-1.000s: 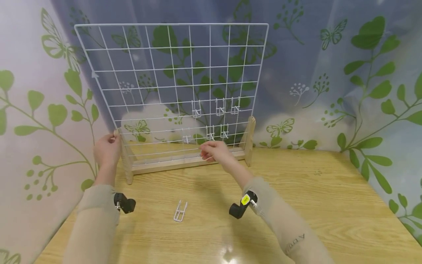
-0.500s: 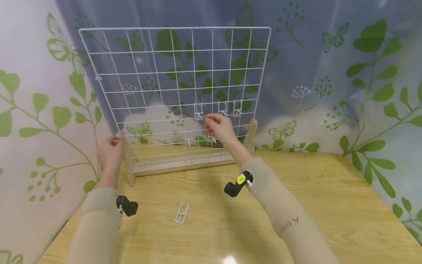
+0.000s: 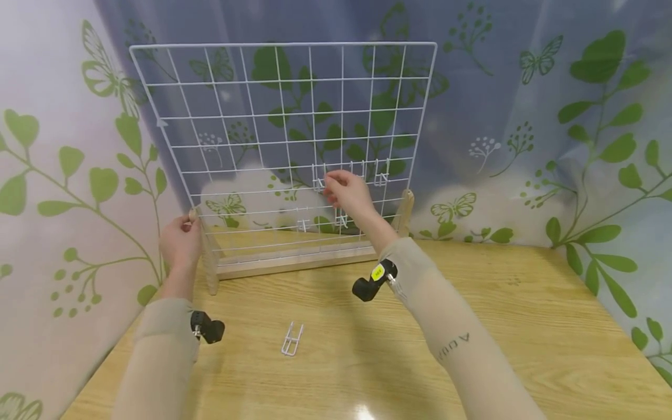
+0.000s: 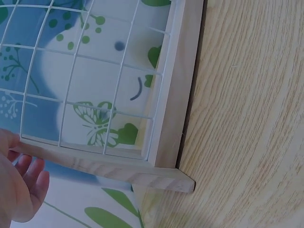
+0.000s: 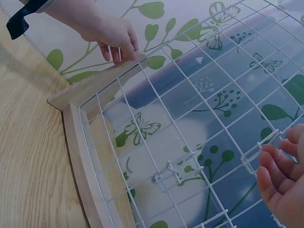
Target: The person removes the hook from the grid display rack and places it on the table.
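A white wire grid panel stands upright in a wooden stand. My left hand pinches the top of the stand's left post between thumb and fingers. My right hand is in front of the panel, fingers bent, with its fingertips right at a white wire hook in the upper row. I cannot tell whether they grip it. Another hook hangs to the right of this hand. Lower hooks hang beneath, some of them hidden behind the right hand and wrist.
A loose white wire hook lies on the wood-grain table in front of the stand. Behind the panel hangs a curtain with leaf and butterfly prints, and it continues along both sides.
My right hand has risen from the lower row of hooks to the upper row, its fingertips near the upper left hook. The left hand keeps holding the post.
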`<state>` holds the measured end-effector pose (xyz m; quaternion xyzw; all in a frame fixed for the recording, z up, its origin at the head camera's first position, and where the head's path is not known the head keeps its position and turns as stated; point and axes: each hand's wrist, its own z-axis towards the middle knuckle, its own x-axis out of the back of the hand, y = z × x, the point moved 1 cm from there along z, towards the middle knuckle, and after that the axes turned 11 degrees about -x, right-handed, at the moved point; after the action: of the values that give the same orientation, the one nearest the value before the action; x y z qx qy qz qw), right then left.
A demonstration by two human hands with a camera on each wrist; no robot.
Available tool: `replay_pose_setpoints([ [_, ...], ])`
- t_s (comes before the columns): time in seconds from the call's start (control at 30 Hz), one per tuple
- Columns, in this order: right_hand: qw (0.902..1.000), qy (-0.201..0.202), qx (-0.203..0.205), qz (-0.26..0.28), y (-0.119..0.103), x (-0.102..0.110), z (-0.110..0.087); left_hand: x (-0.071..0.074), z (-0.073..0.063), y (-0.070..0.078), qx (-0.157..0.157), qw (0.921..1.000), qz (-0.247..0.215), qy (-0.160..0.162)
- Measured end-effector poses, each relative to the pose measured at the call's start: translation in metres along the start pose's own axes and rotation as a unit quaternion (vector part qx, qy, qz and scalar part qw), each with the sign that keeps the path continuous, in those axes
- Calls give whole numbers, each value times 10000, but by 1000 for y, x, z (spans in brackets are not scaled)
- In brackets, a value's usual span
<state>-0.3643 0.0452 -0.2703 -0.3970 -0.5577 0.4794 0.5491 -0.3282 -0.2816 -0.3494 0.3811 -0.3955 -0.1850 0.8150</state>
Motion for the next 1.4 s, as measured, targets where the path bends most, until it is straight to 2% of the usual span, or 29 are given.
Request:
replay_pose_setpoints([
  [0.37,9999,-38,-104,85,-4,-3,8,-1,-3,5,29,9995,-75,319],
  [0.67,9984,-217,-503,107,-8,-7,13,0,-3,4,1,9997,-82,238],
  [0.97,9937,-364,-943,485,-9,-10,16,0,-3,3,-64,9997,59,247],
  [1.17,9916,-448,-1032,641,-10,-11,20,0,-3,3,-27,9998,63,195],
  [1.4,9904,-467,-927,916,-16,-12,19,1,-2,3,-33,9999,92,140],
])
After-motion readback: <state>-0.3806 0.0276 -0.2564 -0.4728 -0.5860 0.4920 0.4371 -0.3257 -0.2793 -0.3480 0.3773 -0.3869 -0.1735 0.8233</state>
